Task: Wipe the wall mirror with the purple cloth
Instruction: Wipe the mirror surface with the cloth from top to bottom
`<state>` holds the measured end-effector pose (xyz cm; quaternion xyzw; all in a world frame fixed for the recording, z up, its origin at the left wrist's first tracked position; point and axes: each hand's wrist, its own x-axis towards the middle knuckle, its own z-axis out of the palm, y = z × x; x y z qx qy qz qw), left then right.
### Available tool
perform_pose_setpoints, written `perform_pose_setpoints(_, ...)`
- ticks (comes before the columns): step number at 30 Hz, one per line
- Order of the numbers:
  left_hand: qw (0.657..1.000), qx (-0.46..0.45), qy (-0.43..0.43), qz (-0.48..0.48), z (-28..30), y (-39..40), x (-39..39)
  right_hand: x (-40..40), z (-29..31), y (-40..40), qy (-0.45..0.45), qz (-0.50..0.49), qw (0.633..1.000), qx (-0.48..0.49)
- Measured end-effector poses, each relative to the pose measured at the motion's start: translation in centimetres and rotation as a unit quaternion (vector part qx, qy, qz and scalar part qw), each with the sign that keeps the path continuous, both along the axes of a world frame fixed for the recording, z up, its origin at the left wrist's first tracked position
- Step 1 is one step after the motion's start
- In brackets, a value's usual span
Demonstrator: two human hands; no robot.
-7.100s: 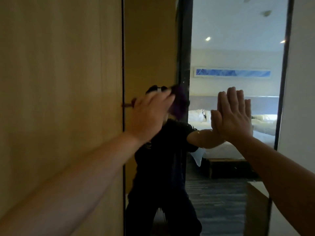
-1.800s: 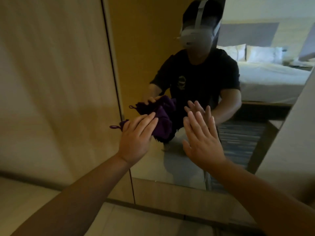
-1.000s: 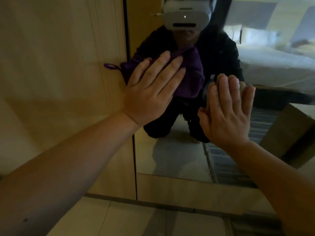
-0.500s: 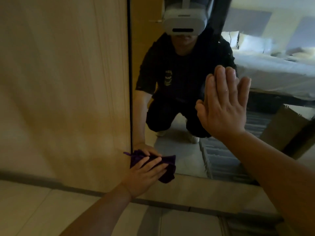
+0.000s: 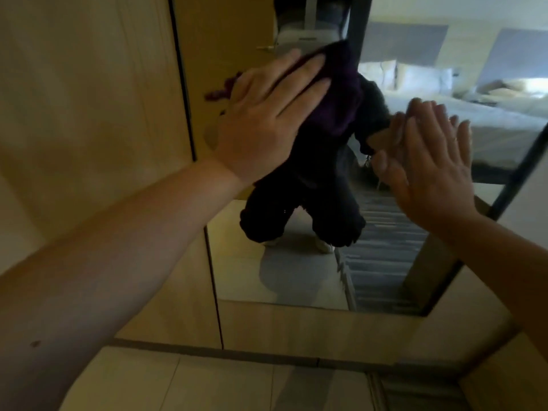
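Observation:
The wall mirror [image 5: 299, 280] fills the middle of the view, set in a wooden wall, and reflects a crouching person in black. My left hand [image 5: 267, 120] lies flat on the purple cloth [image 5: 338, 93], pressing it against the glass near the mirror's upper left part. The cloth's hanging loop pokes out left of my fingers. My right hand [image 5: 427, 170] rests open and flat on the glass to the right, fingers together and pointing up, holding nothing.
A light wooden panel [image 5: 89, 129] borders the mirror on the left, with a dark vertical seam. A wooden strip runs below the mirror, then a pale tiled floor [image 5: 184, 384]. A white wall edge [image 5: 530, 209] stands at the right. A bed shows in the reflection.
My left hand has swept the purple cloth from the mirror's bottom left corner up to its upper part. My right hand has stayed flat on the glass at about the same place.

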<state>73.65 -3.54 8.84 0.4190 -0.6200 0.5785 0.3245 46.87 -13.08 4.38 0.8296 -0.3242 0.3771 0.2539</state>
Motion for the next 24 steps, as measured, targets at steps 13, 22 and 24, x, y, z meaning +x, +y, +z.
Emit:
perform_pose_setpoints(13, 0.983, 0.136, -0.119, 0.022, -21.2, -1.2, -0.4, 0.2, -2.2, -5.5, -0.071, 0.051, 0.974, -0.208)
perform_pose_setpoints(22, 0.917, 0.344, -0.186, 0.079, -37.9, 2.0, 0.9, 0.2, -2.2, -5.7, -0.065, 0.046, 0.977, -0.196)
perform_pose_setpoints(24, 0.911, 0.372, -0.168, 0.06, -36.8, 2.4, 0.4, 0.3, -2.1, -5.3, -0.063, 0.039, 0.981, -0.181)
